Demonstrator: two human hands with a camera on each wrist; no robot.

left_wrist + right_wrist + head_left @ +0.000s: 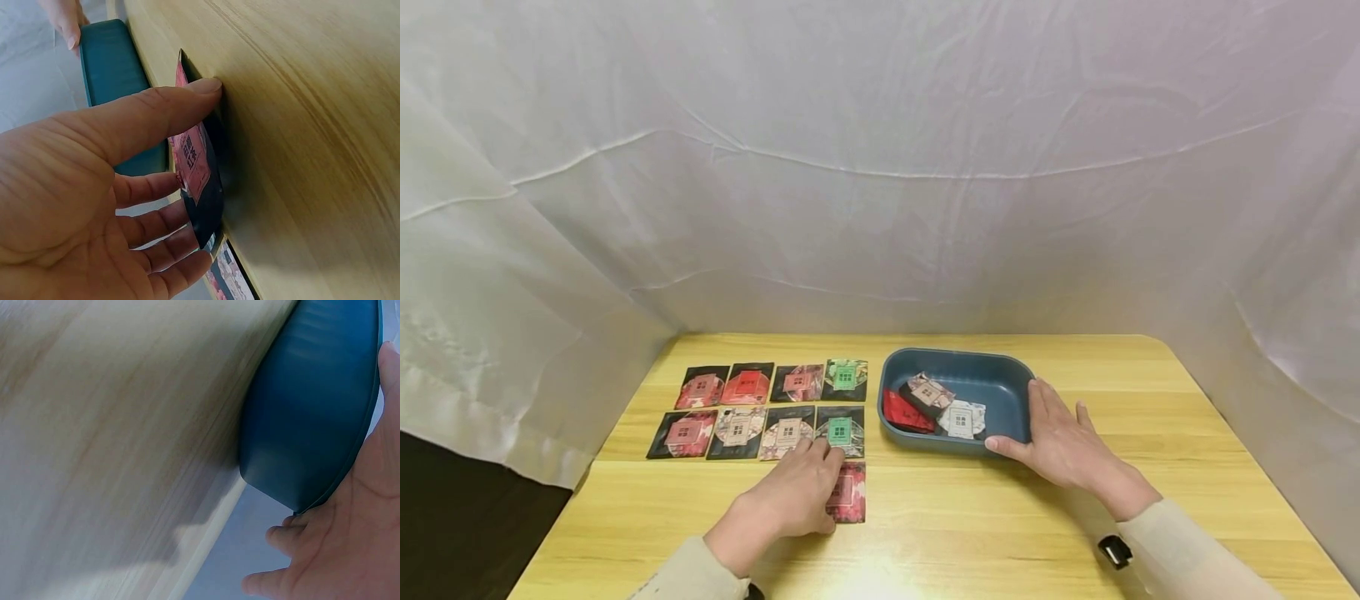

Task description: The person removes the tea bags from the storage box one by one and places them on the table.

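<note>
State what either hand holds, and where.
The left hand holds the flat, rectangular pink-and-black sachet by its left side, between thumb and fingers. The right hand rests against the blue oblong tub at its right end.

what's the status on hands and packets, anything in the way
Left hand holds nearest packet. Right hand against blue tub. Three packets visible in tub. No obstruction seen.
</note>
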